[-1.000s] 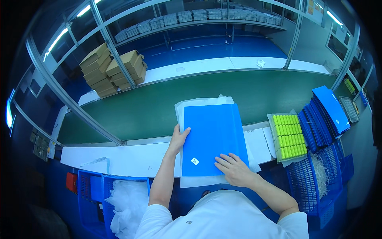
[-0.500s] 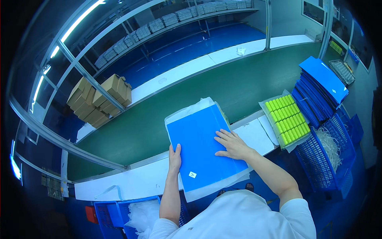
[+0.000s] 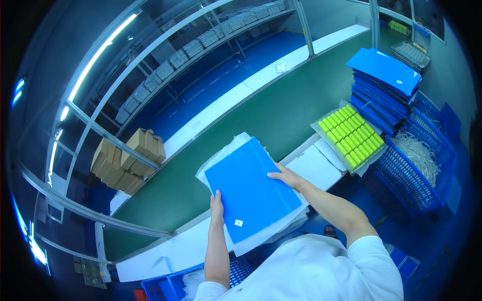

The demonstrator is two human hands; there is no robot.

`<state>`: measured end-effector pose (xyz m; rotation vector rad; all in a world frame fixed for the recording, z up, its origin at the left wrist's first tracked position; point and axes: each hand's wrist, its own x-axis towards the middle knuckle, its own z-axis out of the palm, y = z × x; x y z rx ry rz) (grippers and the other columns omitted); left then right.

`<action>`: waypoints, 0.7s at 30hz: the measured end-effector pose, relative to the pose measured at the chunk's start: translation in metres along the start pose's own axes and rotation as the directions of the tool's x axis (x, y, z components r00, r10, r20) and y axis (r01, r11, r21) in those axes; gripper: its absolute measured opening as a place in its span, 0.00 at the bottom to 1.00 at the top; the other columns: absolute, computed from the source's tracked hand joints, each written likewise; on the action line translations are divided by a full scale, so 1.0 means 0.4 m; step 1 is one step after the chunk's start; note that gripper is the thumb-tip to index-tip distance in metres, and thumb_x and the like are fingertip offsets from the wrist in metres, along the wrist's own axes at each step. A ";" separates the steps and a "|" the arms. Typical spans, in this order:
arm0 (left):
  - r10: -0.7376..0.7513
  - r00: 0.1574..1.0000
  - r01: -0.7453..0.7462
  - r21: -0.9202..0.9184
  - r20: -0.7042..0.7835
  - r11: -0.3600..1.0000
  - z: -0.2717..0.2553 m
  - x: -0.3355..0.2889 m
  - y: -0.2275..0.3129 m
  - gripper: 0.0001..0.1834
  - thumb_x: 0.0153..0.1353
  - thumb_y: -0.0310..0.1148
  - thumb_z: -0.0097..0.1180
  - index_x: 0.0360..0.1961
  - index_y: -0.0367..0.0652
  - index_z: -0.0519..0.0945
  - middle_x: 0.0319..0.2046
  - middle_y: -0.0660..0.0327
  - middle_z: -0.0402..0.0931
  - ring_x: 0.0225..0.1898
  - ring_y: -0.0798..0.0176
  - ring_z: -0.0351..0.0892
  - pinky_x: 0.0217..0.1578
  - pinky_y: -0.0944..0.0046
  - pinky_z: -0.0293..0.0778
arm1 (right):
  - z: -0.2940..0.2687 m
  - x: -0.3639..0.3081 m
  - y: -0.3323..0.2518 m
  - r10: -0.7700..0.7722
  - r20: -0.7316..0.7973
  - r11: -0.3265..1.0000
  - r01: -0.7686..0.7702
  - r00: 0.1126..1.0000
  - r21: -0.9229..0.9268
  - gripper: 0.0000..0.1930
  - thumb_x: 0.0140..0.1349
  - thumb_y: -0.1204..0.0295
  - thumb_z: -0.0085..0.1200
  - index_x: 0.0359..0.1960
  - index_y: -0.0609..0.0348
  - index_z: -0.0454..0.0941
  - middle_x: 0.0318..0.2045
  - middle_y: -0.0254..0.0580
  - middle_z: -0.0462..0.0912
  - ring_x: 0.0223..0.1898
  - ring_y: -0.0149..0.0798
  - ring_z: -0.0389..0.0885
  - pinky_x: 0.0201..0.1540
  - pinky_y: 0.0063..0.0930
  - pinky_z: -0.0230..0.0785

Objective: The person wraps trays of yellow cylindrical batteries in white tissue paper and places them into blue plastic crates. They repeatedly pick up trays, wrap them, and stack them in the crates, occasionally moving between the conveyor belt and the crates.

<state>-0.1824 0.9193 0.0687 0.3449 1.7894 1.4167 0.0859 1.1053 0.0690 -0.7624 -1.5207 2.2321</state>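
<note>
A flat blue plastic sheet with a small white label near its lower left corner lies in front of me. Translucent white film sticks out from under it on several sides; what lies beneath is hidden. My left hand clasps the left edge, its thumb along the side. At the upper right edge, my right hand is closed with the thumb on top and the fingers hidden underneath.
Right of me, rows of lime-green cylinders stand on film beside a stack of blue sheets. A blue basket holds pale strips. A green conveyor belt runs behind, with cardboard boxes at left.
My right hand has gone from lying flat on the blue sheet to gripping its right edge. The sheet has turned slightly, and the whole view has shifted.
</note>
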 end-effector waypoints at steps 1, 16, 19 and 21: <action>-0.014 1.000 0.014 0.014 0.001 1.000 -0.007 -0.001 -0.001 0.28 0.76 0.49 0.37 0.65 0.36 0.62 0.57 0.44 0.72 0.55 0.49 0.77 0.51 0.50 0.79 | 0.005 0.006 0.016 -0.031 0.032 0.999 0.031 0.999 -0.012 0.37 0.67 0.60 0.54 0.73 0.58 0.54 0.66 0.53 0.67 0.65 0.46 0.68 0.66 0.41 0.63; -0.080 0.997 0.080 0.015 -0.016 0.997 -0.046 0.014 -0.018 0.33 0.77 0.53 0.33 0.69 0.37 0.60 0.61 0.46 0.69 0.59 0.47 0.74 0.57 0.47 0.74 | -0.006 0.045 0.023 -0.160 -0.220 0.768 -0.018 0.962 -0.640 0.40 0.60 0.41 0.56 0.61 0.66 0.70 0.56 0.56 0.74 0.57 0.54 0.76 0.57 0.47 0.69; -0.043 0.994 0.062 -0.198 0.101 0.978 -0.060 -0.021 -0.007 0.36 0.75 0.57 0.31 0.70 0.40 0.58 0.63 0.47 0.68 0.61 0.48 0.72 0.60 0.47 0.72 | -0.039 0.032 0.047 -0.193 -0.297 0.947 0.099 0.935 -0.305 0.40 0.61 0.41 0.54 0.61 0.67 0.70 0.58 0.57 0.73 0.58 0.52 0.76 0.60 0.44 0.67; -0.040 0.984 0.087 -0.273 0.171 0.958 -0.166 -0.129 -0.084 0.37 0.75 0.59 0.29 0.71 0.41 0.58 0.64 0.48 0.68 0.62 0.48 0.72 0.61 0.46 0.72 | -0.095 0.023 0.125 -0.154 -0.394 0.988 0.143 0.906 -0.056 0.39 0.64 0.43 0.53 0.63 0.68 0.69 0.61 0.56 0.72 0.60 0.49 0.73 0.63 0.42 0.64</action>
